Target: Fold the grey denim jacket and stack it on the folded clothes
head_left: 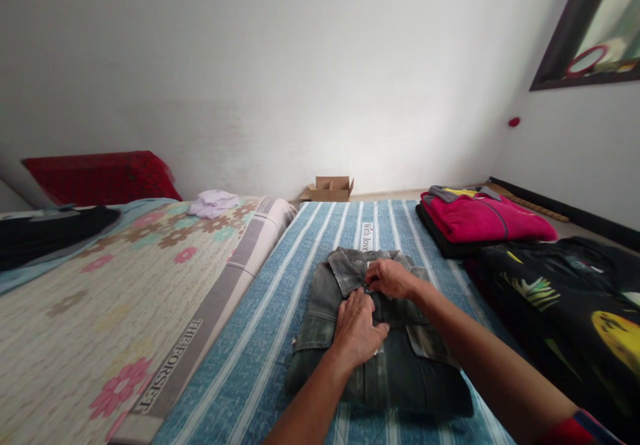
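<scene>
A dark grey-green denim jacket (310,338) lies folded into a rough rectangle on the blue striped bedspread (260,325), its collar pointing away from me. My left hand (359,328) rests on the jacket's front just below the collar, thumb apart and fingertips at the placket. At the collar opening, my right hand (393,277) has its fingers bent and pinched on the collar's edge. The fingertips of both hands almost meet. A chest pocket flap (431,344) shows under my right forearm.
To the right are a folded pink jacket (490,217) on dark clothing and a black printed garment (560,305). A flowered bed (150,285) on the left bears a pale lilac cloth (213,203) and black clothing (55,232). An open cardboard box (329,190) sits by the wall.
</scene>
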`<state>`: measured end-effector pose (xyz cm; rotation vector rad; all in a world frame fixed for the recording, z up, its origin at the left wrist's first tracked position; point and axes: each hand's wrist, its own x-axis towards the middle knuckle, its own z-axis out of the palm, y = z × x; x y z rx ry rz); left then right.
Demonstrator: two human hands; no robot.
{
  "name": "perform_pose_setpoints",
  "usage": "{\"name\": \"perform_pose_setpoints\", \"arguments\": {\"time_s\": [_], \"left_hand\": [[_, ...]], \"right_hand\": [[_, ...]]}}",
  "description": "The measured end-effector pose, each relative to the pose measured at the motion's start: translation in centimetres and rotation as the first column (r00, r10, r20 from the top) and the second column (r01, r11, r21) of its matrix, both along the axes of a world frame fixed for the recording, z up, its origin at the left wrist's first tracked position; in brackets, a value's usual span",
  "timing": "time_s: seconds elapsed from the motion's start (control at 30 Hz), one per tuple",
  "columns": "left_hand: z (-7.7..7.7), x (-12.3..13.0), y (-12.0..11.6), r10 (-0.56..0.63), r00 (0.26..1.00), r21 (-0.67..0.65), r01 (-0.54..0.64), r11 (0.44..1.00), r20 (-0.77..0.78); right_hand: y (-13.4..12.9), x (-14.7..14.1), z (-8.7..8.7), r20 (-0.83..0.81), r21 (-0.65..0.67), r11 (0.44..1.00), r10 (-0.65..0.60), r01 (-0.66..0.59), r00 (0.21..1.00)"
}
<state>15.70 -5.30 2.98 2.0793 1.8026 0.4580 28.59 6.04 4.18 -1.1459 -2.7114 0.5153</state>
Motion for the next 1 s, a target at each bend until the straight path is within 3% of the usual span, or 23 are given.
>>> {"name": "perform_pose_setpoints", "arguments": {"time_s": [0.23,0.6,0.8,1.0], "left_hand": [[-0.3,-0.5,0.7,0.019,0.989,0.030,-0.023,0.999,0.147],[-1.1,-0.4,0.3,0.018,0.983,0.089,-0.035,0.995,0.183],[-1.4,-0.4,0.4,0.005,0.983,0.127,-0.029,0.992,0.186],[-1.1,-0.4,0.2,0.020,0.985,0.101,-0.037,0.994,0.170]], "right_hand": [[-0.5,-0.5,0.3,0.041,0.023,0.999,-0.026,0.025,0.999],[-0.6,-0.6,-0.3,-0.037,-0.011,0.997,-0.079,0.079,0.996],[-0.4,-0.5,0.5,-0.051,-0.093,0.995,-0.050,0.046,0.997],[0.6,-1.9,1.1,0.075,-0.070,0.990,-0.115,0.121,0.990]]}}
